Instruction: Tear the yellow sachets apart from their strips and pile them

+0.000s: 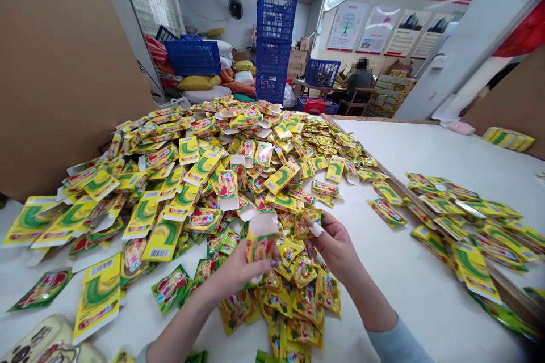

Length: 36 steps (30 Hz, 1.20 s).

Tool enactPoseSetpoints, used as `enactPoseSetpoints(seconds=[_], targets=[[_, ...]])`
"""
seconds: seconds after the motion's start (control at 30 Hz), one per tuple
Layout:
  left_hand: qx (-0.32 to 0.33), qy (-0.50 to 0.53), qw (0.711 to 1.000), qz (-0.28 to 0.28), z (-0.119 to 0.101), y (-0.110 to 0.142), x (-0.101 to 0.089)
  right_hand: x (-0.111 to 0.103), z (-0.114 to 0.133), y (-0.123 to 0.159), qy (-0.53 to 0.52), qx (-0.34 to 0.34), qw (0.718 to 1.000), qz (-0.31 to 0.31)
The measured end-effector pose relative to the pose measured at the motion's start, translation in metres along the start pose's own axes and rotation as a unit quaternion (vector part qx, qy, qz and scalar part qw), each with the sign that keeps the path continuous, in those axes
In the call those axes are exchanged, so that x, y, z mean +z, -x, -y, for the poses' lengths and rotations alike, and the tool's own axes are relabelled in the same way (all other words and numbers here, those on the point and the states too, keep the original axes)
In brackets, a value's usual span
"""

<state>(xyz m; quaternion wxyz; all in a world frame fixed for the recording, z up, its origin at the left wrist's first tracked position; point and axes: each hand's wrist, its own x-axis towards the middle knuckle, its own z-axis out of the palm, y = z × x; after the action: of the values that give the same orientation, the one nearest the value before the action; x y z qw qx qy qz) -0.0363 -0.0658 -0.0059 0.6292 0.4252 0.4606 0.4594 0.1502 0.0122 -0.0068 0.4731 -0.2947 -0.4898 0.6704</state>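
My left hand (251, 261) is closed around a small yellow candy box (261, 232) whose white end flap stands open at the top. To its right, my right hand (334, 244) pinches a yellow candy packet (307, 222), with a white wrap on one finger. Both are held close together over a heap of yellow candy packets (304, 300). Several green candy packets (172, 289) lie on the left side of that heap. Behind my hands rises a large pile of yellow boxes (187, 181), many with flaps open.
More boxes (472, 227) lie on the white table (409, 147) at the right, across a wooden strip (395, 184). A phone (51, 343) rests at the lower left. Cardboard (63, 68) stands at the left. Stacked blue crates (272, 48) and a seated person (361, 76) are farther back.
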Motion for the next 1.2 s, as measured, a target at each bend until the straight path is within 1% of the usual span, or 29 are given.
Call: enactPoseSetpoints(seconds=[0.03, 0.1, 0.2, 0.27, 0.37, 0.47, 0.5, 0.53, 0.57, 0.63, 0.67, 0.7, 0.73, 0.77, 0.8, 0.83, 0.87, 0.9, 1.0, 1.03, 1.07, 1.1, 1.13, 1.17, 1.2], targets=[[-0.016, 0.005, 1.0, 0.023, 0.002, 0.0, 0.006, 0.004, 0.002, 0.002, 0.015, -0.019, 1.0, 0.001], [-0.033, 0.014, 0.998, 0.05, 0.005, 0.001, 0.017, 0.011, 0.005, 0.007, 0.054, -0.054, 0.997, 0.01], [-0.037, 0.004, 0.998, 0.052, 0.007, 0.001, 0.029, 0.016, 0.01, 0.011, 0.153, -0.106, 0.982, 0.041], [-0.04, -0.015, 0.998, 0.036, 0.008, 0.0, 0.031, 0.017, 0.015, 0.012, 0.242, -0.127, 0.959, 0.081], [-0.046, -0.049, 0.997, 0.026, 0.011, -0.002, 0.029, 0.016, 0.024, 0.014, 0.356, -0.124, 0.915, 0.142], [-0.02, -0.1, 0.995, 0.02, 0.017, -0.005, 0.026, 0.016, 0.03, 0.019, 0.43, -0.106, 0.875, 0.196], [-0.007, -0.113, 0.993, 0.025, 0.018, -0.006, 0.025, 0.016, 0.031, 0.021, 0.443, -0.103, 0.865, 0.21], [0.001, -0.119, 0.992, 0.032, 0.019, -0.006, 0.025, 0.016, 0.031, 0.022, 0.444, -0.098, 0.862, 0.223], [-0.002, -0.117, 0.992, 0.039, 0.019, -0.007, 0.025, 0.015, 0.03, 0.023, 0.429, -0.088, 0.869, 0.23], [-0.033, -0.092, 0.994, 0.051, 0.016, -0.007, 0.024, 0.011, 0.026, 0.023, 0.355, -0.057, 0.907, 0.22], [-0.053, -0.08, 0.994, 0.055, 0.014, -0.006, 0.024, 0.008, 0.023, 0.021, 0.31, -0.046, 0.928, 0.203], [-0.07, -0.072, 0.993, 0.058, 0.012, -0.006, 0.023, 0.006, 0.02, 0.02, 0.277, -0.044, 0.942, 0.183], [-0.079, -0.068, 0.993, 0.062, 0.01, -0.005, 0.022, 0.004, 0.018, 0.018, 0.265, -0.054, 0.949, 0.163], [-0.083, -0.064, 0.992, 0.067, 0.009, -0.004, 0.022, 0.003, 0.016, 0.017, 0.273, -0.074, 0.948, 0.148], [-0.082, -0.059, 0.992, 0.071, 0.008, -0.003, 0.021, 0.003, 0.015, 0.016, 0.296, -0.098, 0.94, 0.141], [-0.08, -0.053, 0.993, 0.074, 0.007, -0.002, 0.02, 0.003, 0.015, 0.015, 0.322, -0.119, 0.928, 0.143], [-0.078, -0.046, 0.993, 0.076, 0.007, -0.001, 0.019, 0.005, 0.016, 0.016, 0.345, -0.128, 0.916, 0.158], [-0.076, -0.04, 0.994, 0.075, 0.007, 0.0, 0.019, 0.007, 0.017, 0.017, 0.359, -0.124, 0.907, 0.183], [-0.069, -0.046, 0.994, 0.076, 0.011, 0.001, 0.021, 0.014, 0.02, 0.02, 0.358, -0.075, 0.887, 0.281], [-0.062, -0.055, 0.993, 0.082, 0.011, 0.001, 0.021, 0.016, 0.021, 0.02, 0.357, -0.062, 0.883, 0.298], [-0.047, -0.066, 0.993, 0.087, 0.011, 0.001, 0.022, 0.016, 0.021, 0.02, 0.359, -0.059, 0.882, 0.3], [-0.03, -0.081, 0.992, 0.09, 0.01, 0.0, 0.022, 0.014, 0.022, 0.018, 0.365, -0.066, 0.883, 0.287], [-0.008, -0.098, 0.991, 0.087, 0.008, 0.0, 0.02, 0.009, 0.023, 0.016, 0.37, -0.081, 0.888, 0.261], [0.016, -0.119, 0.99, 0.074, 0.005, -0.001, 0.017, 0.001, 0.026, 0.013, 0.373, -0.1, 0.897, 0.216], [0.042, -0.147, 0.987, 0.05, 0.001, -0.002, 0.012, -0.011, 0.031, 0.01, 0.377, -0.125, 0.906, 0.15]])
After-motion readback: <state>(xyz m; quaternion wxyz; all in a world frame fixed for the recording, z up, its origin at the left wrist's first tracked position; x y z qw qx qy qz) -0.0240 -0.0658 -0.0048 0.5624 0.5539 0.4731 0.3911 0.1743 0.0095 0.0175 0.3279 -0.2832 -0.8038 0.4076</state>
